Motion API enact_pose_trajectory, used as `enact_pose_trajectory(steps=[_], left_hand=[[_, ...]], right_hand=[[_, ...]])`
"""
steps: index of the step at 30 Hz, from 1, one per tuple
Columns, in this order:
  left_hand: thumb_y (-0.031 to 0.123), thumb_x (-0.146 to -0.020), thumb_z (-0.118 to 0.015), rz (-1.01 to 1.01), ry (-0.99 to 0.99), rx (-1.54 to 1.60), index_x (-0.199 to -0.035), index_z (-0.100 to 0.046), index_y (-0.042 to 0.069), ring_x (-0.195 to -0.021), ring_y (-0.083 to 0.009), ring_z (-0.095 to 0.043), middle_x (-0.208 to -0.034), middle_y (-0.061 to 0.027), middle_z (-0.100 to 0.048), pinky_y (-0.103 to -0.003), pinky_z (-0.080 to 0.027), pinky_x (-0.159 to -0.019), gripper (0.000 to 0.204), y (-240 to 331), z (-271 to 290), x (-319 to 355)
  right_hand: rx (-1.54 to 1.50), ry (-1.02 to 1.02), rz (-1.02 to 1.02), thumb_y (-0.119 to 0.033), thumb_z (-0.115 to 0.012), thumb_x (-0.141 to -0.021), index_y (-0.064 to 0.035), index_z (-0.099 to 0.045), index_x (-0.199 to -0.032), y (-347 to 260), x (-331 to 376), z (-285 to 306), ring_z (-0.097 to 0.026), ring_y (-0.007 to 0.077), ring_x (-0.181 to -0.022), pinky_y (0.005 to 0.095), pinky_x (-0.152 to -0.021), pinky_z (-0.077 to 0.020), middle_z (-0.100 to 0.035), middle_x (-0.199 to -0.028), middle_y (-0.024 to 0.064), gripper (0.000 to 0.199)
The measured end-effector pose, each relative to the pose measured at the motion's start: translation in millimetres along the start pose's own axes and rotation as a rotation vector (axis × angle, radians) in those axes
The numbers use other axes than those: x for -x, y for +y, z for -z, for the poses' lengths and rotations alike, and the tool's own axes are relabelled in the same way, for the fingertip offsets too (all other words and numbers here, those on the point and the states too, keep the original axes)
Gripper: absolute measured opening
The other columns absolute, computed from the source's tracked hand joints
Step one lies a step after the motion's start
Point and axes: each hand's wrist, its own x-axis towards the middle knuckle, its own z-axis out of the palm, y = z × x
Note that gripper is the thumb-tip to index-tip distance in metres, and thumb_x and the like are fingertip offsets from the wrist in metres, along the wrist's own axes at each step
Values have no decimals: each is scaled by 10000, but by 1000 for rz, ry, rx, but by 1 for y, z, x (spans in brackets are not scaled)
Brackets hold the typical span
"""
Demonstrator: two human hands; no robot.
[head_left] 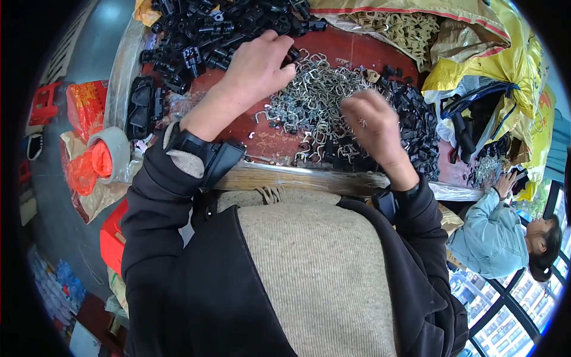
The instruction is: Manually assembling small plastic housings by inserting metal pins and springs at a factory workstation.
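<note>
My left hand (259,66) reaches over a heap of black plastic parts (205,35) at the far left of the table, its fingers bent down and together. A dark part shows between thumb and fingers, but I cannot tell whether it is held. My right hand (375,128) hovers above the right side of a pile of bent silver metal hooks (321,89). It is slightly blurred, with the fingers curled in; a tiny pale glint shows at them, too small to name. Small black pieces (416,125) spread just right of this hand.
A sack of tan clip-like parts (404,30) lies at the back right, beside a yellow bag (476,77). The red tabletop (270,146) ends in a wooden front edge (285,177). A grey roll (113,154) stands left. At right, another person (493,232) sits working.
</note>
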Motion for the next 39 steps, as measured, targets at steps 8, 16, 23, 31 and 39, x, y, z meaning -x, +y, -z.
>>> enact_pose_trajectory(steps=[8, 16, 23, 31, 39], left_hand=[[172, -638, -629, 174, 79, 296, -895, -547, 34, -591, -239, -566, -775, -128, -539, -305, -469, -567, 303, -6, 29, 21], [97, -658, -655, 276, 239, 645, -888, -539, 15, -585, -136, -565, -734, -61, -533, -227, -454, -534, 271, -14, 28, 44], [41, -719, -611, 496, 177, 1025, -928, -502, 11, -728, -102, -562, -792, -29, -530, -188, -449, -631, 238, -11, 34, 63], [79, -752, -581, 849, 194, 1849, -915, -506, 25, -753, -189, -594, -812, -64, -566, -248, -486, -659, 187, 5, 37, 84], [115, -763, -579, 916, 99, 1901, -890, -527, 34, -750, -195, -594, -833, -50, -574, -252, -491, -661, 159, 12, 33, 85]], right_hand=[[29, -297, 471, -106, -530, -608, -53, -549, -768, -32, -23, -44, -485, 183, -608, 284, -566, -386, -483, -720, 40, 170], [155, -442, 417, -111, -500, -634, -54, -510, -747, -43, -29, -51, -489, 193, -607, 284, -559, -391, -453, -715, 53, 127], [166, -493, 387, -96, -496, -646, -51, -492, -740, -45, -35, -52, -486, 209, -595, 304, -557, -398, -439, -701, 63, 105], [4, -505, 510, -92, -507, -661, -39, -506, -791, -49, -35, -50, -493, 230, -609, 320, -549, -397, -434, -699, 74, 140], [4, -520, 413, -60, -537, -659, -43, -495, -787, -59, -34, -57, -483, 225, -596, 310, -546, -401, -436, -683, 72, 135]])
